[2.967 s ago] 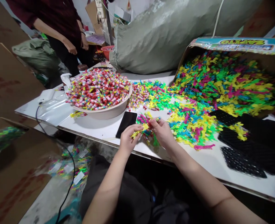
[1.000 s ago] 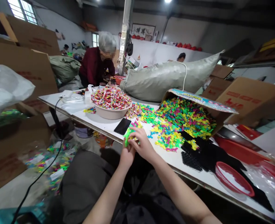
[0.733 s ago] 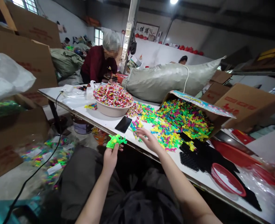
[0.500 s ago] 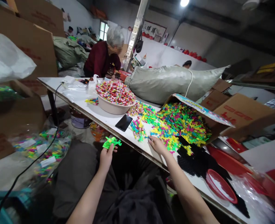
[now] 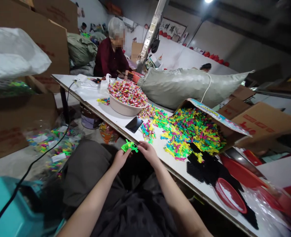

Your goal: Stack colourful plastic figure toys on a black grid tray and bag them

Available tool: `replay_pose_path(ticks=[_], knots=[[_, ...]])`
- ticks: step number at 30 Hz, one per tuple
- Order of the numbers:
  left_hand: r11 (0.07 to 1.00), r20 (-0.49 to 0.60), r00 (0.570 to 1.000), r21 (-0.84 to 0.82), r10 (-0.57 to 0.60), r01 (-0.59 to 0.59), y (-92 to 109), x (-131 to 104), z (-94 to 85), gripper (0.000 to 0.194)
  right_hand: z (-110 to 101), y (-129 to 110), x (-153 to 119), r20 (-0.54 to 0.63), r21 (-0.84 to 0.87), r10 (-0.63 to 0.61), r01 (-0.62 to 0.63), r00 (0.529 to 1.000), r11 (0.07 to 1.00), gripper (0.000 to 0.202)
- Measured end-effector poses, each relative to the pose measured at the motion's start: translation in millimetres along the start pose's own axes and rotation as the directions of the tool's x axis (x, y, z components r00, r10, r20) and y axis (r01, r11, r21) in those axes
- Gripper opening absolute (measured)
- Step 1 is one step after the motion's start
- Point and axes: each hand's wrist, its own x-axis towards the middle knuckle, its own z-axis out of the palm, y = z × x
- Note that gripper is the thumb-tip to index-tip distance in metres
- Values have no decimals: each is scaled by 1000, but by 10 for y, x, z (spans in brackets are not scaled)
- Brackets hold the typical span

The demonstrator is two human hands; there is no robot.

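My left hand [image 5: 120, 160] is closed on a bright green plastic toy piece [image 5: 127, 146] with thin, branching parts, held above my lap just off the table edge. Close to its right side is my right hand [image 5: 149, 153], its fingers drawn together at the piece. Whatever those fingers pinch is too small to make out. On the white table [image 5: 157, 148] just beyond lie a small cluster of coloured pieces [image 5: 148, 131] and a larger spread of yellow, green, blue and pink pieces [image 5: 177, 148]. A black phone [image 5: 134, 124] rests near the edge.
A beige basin [image 5: 125, 108] is heaped with small, shiny red-and-white pieces. An open carton [image 5: 234, 133] spills coloured pieces. Black items [image 5: 206, 169] and a red basket [image 5: 230, 196] lie to the right. A large sack [image 5: 177, 86] stands behind; a person [image 5: 108, 57] sits across the table.
My right hand has moved left from the scattered pieces on the table to the green piece. My left hand has shifted slightly right in view, still holding it.
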Motion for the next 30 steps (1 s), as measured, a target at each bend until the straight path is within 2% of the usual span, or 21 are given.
replay_pose_path(ticks=[2, 3, 6, 8, 12, 14, 16, 20, 22, 24, 27, 29, 30], knots=[[1000, -3, 1000, 7, -14, 14, -22, 5, 8, 41, 216, -3, -28, -14, 35, -8, 8, 1000, 999, 36], [1000, 0, 1000, 0, -21, 21, -30, 8, 9, 41, 269, 13, -40, -33, -9, -42, 42, 999, 999, 34], [1000, 66, 998, -12, -21, 22, -68, 21, 6, 42, 290, 83, -84, -53, -163, -200, 189, 978, 968, 26], [1000, 108, 994, 22, -22, 20, -110, 33, 4, 41, 272, 108, -124, -64, -202, -250, 232, 966, 951, 24], [998, 117, 993, 57, -21, 14, -170, 44, 7, 37, 239, 103, -179, -145, -146, -181, 159, 973, 976, 18], [1000, 71, 997, 25, -3, 2, -159, 38, 13, 34, 134, 135, -165, -203, -124, -124, 100, 971, 987, 16], [1000, -5, 1000, -4, -7, 7, -127, 27, 18, 34, -91, 237, -124, -306, -136, -75, 34, 949, 990, 21], [999, -61, 998, -26, -28, 27, -60, 0, 18, 35, -781, 617, -32, -545, -203, 1, -133, 838, 970, 36], [999, -62, 998, -25, -24, 23, -38, -14, 10, 34, -1101, 819, -32, -589, -292, 19, -235, 808, 927, 41], [1000, -75, 997, -14, -21, 20, -20, -26, -3, 33, -1320, 965, -73, -585, -359, 40, -302, 810, 883, 43], [1000, -84, 996, -4, -24, 24, 3, -40, -17, 30, -1392, 1001, -153, -566, -399, 60, -337, 822, 853, 43], [999, -56, 998, -28, -36, 35, 17, -48, -14, 30, -1252, 879, -190, -568, -398, 54, -331, 821, 855, 43], [998, -28, 999, -47, -44, 43, 23, -54, -7, 31, -1129, 781, -206, -545, -370, 62, -306, 836, 877, 42]])
